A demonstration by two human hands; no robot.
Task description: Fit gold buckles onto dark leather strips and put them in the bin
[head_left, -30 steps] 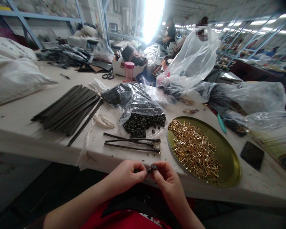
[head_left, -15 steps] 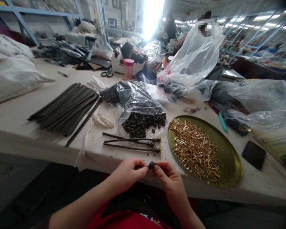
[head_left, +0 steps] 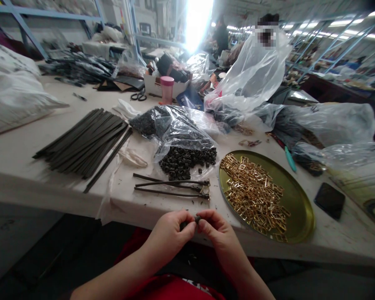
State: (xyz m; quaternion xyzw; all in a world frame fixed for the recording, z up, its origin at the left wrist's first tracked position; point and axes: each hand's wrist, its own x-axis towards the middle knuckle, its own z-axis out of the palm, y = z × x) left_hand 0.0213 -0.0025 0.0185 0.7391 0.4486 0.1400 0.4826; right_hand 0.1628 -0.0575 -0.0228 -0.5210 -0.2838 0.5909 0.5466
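In front of the table edge, my left hand [head_left: 173, 229] is closed on a dark strap, most of it hidden by the fingers. My right hand [head_left: 221, 233] pinches a small dark loop [head_left: 197, 218] at the strap's end; the fingertips of both hands nearly meet there. Just beyond lie three dark straps [head_left: 170, 183] with gold buckles at their right ends. Behind these, many small black loops [head_left: 178, 162] spill from a clear plastic bag [head_left: 187, 133]. To the right, a gold oval tray [head_left: 300, 208] carries a heap of gold rectangular buckles [head_left: 256, 191].
A pile of flat dark strips [head_left: 84, 141] lies at the left, by a white sack [head_left: 15, 96]. A phone [head_left: 329, 201] and a teal-handled tool [head_left: 290, 159] are at the right. Scissors [head_left: 138, 96], a pink-lidded jar [head_left: 166, 89] and plastic bags [head_left: 250, 79] stand farther back.
My hands have turned slightly around the dark piece, and the fingers now cover more of the loop. The table view has shifted a little to the left.
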